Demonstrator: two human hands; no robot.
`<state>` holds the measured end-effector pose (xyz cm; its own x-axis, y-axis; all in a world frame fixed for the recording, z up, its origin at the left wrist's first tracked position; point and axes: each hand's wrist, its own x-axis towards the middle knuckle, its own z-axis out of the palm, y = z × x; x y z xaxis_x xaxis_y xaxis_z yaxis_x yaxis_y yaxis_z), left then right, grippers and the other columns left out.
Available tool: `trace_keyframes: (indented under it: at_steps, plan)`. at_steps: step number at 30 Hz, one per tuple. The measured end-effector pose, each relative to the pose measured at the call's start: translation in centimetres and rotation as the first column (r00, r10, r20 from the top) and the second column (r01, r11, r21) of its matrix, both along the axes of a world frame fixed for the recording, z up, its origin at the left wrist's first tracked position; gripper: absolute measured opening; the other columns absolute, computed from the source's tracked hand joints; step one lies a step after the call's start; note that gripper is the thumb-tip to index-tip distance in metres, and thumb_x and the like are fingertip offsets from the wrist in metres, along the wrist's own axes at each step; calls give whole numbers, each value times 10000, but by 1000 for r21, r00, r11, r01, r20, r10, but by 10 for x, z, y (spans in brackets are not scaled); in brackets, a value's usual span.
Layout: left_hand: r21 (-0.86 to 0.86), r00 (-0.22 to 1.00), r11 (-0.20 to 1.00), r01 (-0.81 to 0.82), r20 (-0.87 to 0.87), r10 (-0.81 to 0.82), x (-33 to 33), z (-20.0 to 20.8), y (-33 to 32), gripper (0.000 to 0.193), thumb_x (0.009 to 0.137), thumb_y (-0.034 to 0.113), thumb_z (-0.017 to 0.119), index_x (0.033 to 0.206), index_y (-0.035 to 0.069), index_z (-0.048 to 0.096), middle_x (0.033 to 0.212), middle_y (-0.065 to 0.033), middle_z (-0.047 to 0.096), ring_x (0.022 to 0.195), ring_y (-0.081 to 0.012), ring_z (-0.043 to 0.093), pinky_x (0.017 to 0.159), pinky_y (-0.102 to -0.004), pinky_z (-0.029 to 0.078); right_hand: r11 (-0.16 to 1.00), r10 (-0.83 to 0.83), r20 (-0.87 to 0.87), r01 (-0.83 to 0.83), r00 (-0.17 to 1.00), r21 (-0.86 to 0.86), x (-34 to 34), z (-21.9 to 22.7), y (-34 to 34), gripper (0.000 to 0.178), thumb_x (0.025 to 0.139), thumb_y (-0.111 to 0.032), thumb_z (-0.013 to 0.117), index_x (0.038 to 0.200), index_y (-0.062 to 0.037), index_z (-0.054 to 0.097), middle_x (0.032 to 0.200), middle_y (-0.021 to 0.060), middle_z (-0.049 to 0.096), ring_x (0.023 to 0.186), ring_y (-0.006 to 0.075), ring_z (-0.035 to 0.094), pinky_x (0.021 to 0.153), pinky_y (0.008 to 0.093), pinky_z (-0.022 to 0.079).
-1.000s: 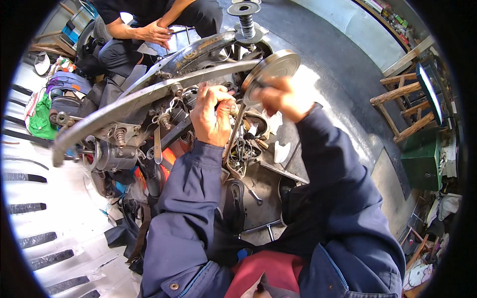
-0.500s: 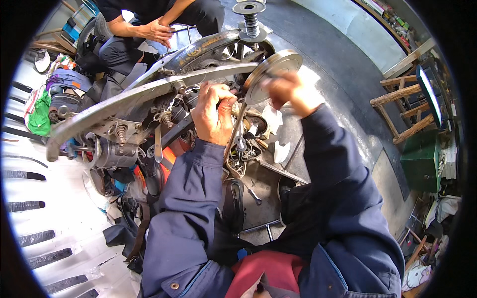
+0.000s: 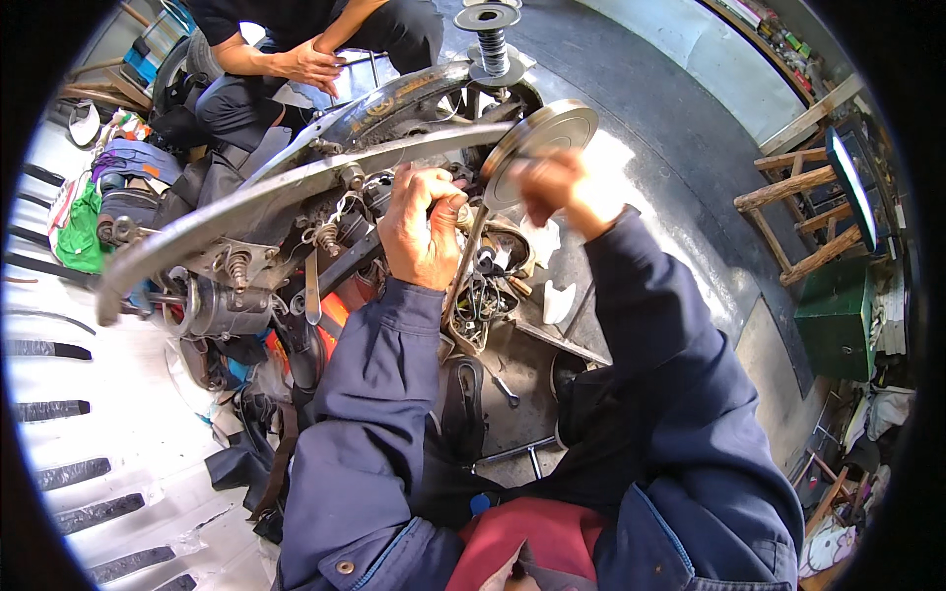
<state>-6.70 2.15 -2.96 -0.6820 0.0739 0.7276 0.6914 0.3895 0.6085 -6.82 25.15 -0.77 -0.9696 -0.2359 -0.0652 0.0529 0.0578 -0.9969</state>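
A hand-cranked machine with a long curved metal arm (image 3: pixel 246 182) stretches across in front of me. My right hand (image 3: pixel 572 195), blurred by motion, is closed at the face of the round metal handwheel (image 3: pixel 542 136). The part under its fingers is hidden. Left of the wheel, my left hand (image 3: pixel 422 229) is raised with its fingers curled into a pinch beside the arm. What it holds, if anything, cannot be made out. A spool of dark thread (image 3: pixel 494 54) stands upright on top of the machine, behind the wheel.
Below the wheel sits a container of small parts (image 3: pixel 483 310). A wrench (image 3: pixel 506 391) lies near my feet. Across the machine, a seated person's hands (image 3: pixel 313 65) rest together. A wooden stool (image 3: pixel 803 212) and a green box (image 3: pixel 835 317) stand at the right.
My right hand has shifted slightly left and down against the handwheel. The curved arm's near left end sits slightly lower. My left hand stays in nearly the same place.
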Motion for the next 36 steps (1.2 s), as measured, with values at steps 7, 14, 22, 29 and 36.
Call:
trace_keyframes:
  at_steps: [7,14,22,29,36]
  plan:
    - [62,997,997,34,60,-38,0,-3,0,140,927,149,704,908,62,597,931,-102,694,895,-330,691,1084,-512,437,859,-285,200,342,938,-381,-10,13,23,344,997,-348,598,773,-89,572,634,16,548,496,144,537,532,298,468]
    - [-8,999,999,39,-19,-39,0,-1,-2,103,966,74,673,933,35,584,970,-102,659,881,-233,704,941,-368,526,923,-46,520,234,853,-304,28,0,-39,364,986,-399,672,915,-44,709,708,2,646,517,109,581,484,266,506]
    - [-27,998,1000,13,-53,-14,1,3,-2,88,952,70,669,930,37,590,969,-123,676,866,-267,697,918,-377,528,819,126,476,180,870,-545,29,-13,-66,345,1044,-330,583,1075,-7,700,844,21,669,713,126,648,645,280,555]
    - [-24,999,999,22,-34,-23,0,1,-2,83,951,63,667,925,38,592,966,-116,670,876,-260,720,921,-378,531,772,147,495,213,856,-599,27,-17,-70,342,1043,-314,493,1085,-23,667,835,25,653,719,149,640,689,324,554]
    - [-3,999,1000,31,-6,-31,1,2,-2,90,944,68,677,929,37,594,965,-113,668,876,-257,726,950,-387,520,749,206,495,190,844,-635,26,-22,-69,320,1035,-340,516,1063,-48,646,840,22,639,712,156,632,691,341,548]
